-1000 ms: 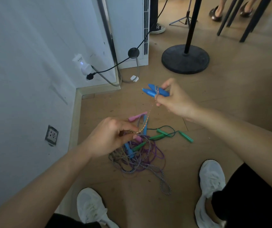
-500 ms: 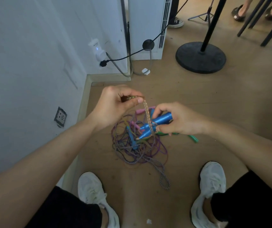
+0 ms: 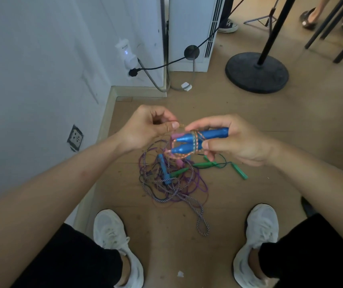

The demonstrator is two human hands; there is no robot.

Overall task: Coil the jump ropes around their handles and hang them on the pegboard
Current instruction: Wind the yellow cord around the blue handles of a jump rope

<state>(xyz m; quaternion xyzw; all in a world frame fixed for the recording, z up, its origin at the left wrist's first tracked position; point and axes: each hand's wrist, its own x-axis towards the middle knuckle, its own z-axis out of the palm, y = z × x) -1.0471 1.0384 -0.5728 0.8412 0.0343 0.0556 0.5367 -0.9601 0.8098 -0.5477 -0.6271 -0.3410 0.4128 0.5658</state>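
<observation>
Now more rope (image 3: 195,142) round blue handles (image 3: 215,133)

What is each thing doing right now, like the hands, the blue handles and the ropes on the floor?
Left hand, pinching the orange rope.
Right hand, holding the blue handles.
Blue handles, side by side, orange rope wound round them.
Floor ropes, tangled, not coiled.
Plug, plugged in.
</observation>
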